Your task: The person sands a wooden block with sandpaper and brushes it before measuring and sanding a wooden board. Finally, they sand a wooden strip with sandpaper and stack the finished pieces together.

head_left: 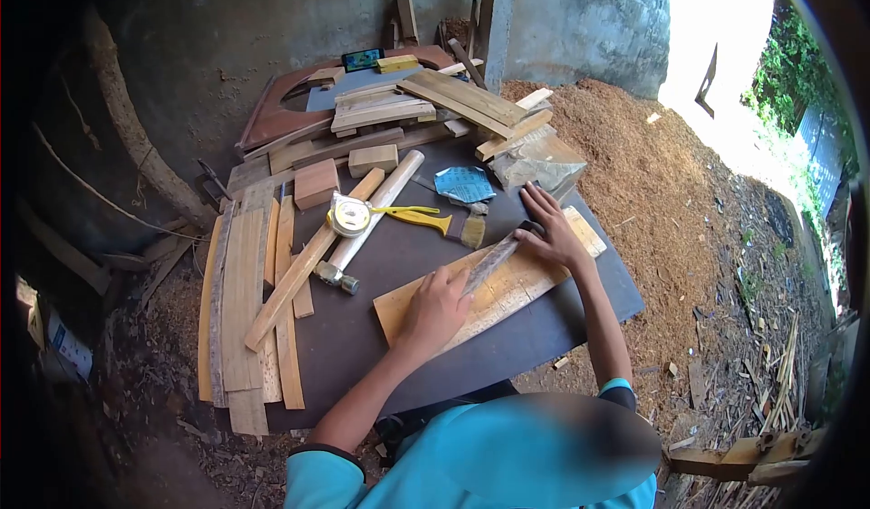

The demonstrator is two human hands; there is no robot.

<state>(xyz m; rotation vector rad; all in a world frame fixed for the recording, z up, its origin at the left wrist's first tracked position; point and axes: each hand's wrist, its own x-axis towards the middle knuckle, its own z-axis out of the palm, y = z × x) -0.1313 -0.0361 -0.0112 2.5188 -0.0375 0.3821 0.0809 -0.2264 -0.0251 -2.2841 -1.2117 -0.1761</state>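
Note:
A wide light wooden board (521, 282) lies slantwise on the dark table. Across its upper side rests a narrow greyish strip (490, 262). My left hand (435, 312) is on the board at the strip's near end, fingers bent and close together; what they grip is hard to make out. At the strip's far end, my right hand (549, 228) has its fingers apart, with a small dark object (528, 229) under the thumb side. Above the board lie a yellow-handled brush (444, 226) and a blue sandpaper piece (463, 184).
A tape measure (350, 215) sits on a wooden stick beside a hammer (336, 278). Long planks (243, 300) line the table's left side, blocks (316, 184) stand nearby, and stacked boards (381, 110) and a phone (362, 59) are at the back. Sawdust (625, 174) is heaped at right.

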